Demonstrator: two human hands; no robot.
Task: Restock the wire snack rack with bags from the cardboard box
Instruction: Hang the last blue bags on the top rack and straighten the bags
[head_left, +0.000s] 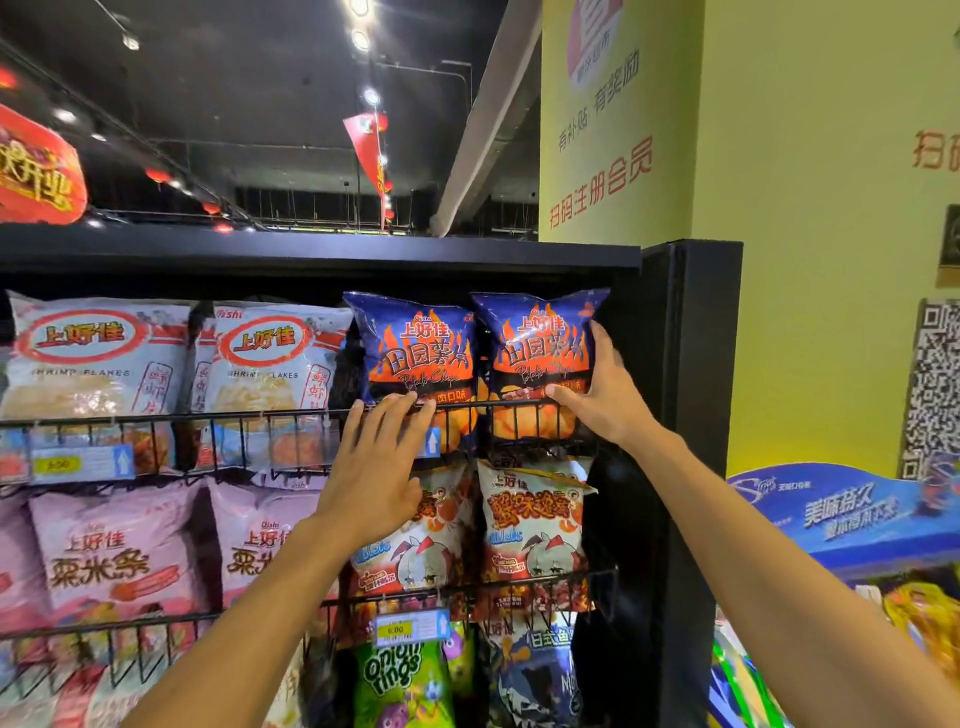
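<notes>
Shop aisle, black wire snack rack (291, 415): right hand (597, 395) clasps upright blue-and-orange crisp bag (540, 358), left hand (379, 467) spread wide on rail; careless release could tip bag forward.

"SHRIMP FLAKES" reads on the pale blue bag (96, 358); "Onion rings" on the green bag (397, 680); "6.00" on the yellow price tag (395, 630).

Two potato chip bags stood side by side in the top tier of the wire rack (291, 414), the left bag (415, 358) left of the right bag (540, 358). The left hand (374, 467) lay on the front rail; the right hand (597, 395) gripped the right bag. Shrimp flakes bags (182, 358) stood further left.
</notes>
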